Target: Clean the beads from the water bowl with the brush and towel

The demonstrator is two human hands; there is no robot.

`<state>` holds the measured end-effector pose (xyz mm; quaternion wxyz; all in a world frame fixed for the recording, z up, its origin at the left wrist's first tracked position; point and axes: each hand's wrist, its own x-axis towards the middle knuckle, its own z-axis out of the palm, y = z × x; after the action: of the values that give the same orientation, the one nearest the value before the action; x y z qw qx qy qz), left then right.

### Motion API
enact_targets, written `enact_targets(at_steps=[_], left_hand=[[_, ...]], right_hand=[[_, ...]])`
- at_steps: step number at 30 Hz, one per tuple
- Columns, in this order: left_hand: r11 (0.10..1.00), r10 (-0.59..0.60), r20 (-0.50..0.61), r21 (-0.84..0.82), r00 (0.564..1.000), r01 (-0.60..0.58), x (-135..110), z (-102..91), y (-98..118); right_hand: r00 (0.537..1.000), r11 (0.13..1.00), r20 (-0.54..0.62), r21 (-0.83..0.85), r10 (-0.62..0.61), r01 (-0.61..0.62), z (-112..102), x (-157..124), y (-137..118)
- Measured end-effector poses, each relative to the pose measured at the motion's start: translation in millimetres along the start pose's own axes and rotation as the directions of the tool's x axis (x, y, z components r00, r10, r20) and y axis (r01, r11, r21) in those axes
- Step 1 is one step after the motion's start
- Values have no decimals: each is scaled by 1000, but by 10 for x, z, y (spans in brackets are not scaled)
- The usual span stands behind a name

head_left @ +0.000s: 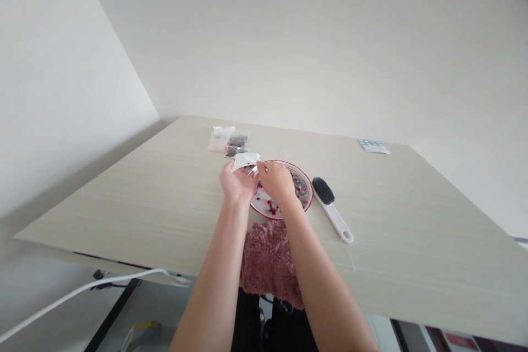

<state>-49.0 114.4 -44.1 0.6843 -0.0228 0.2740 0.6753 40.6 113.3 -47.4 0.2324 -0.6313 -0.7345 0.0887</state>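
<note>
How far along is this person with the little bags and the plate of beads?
Seemingly done: the plate already holds many coloured beads. In hand: the left hand and right hand pinch a small clear bag above the plate's rim. Possibly left: several small packets, contents inside, lie behind the plate. The brush and pink cloth lie untouched.

Both hands, left hand and right hand, pinch a small clear packet above the bead plate.

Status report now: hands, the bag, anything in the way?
Left hand and right hand both pinch small clear bag. Bag above bead plate. Brush right of plate, not in the way.
</note>
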Motion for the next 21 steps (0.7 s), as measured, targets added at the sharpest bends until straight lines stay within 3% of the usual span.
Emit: enact_targets(at_steps=[5,9,12,17,19,21], left_hand=[[999,-36,119,-3,992,36,-126,16,47],[991,-114,208,86,971,98,-320,-26,73],[976,-151,234,192,961,107,-503,-48,92],[944,-213,309,309,927,114,-653,-61,73],[903,-176,318,429,932,24,-608,-97,9],[767,-82,350,620,933,-166,-521,-156,-83]], right_hand=[[995,992,-43,86,-86,90,8,-22,47],[984,978,-138,155,-116,137,-32,-99,144],[961,975,-271,188,-62,116,-91,-210,310],[866,988,-491,153,97,-24,-160,-445,786],[845,989,-515,83,147,-121,-159,-540,1004],[847,972,-491,4,206,-234,-145,-627,1206]])
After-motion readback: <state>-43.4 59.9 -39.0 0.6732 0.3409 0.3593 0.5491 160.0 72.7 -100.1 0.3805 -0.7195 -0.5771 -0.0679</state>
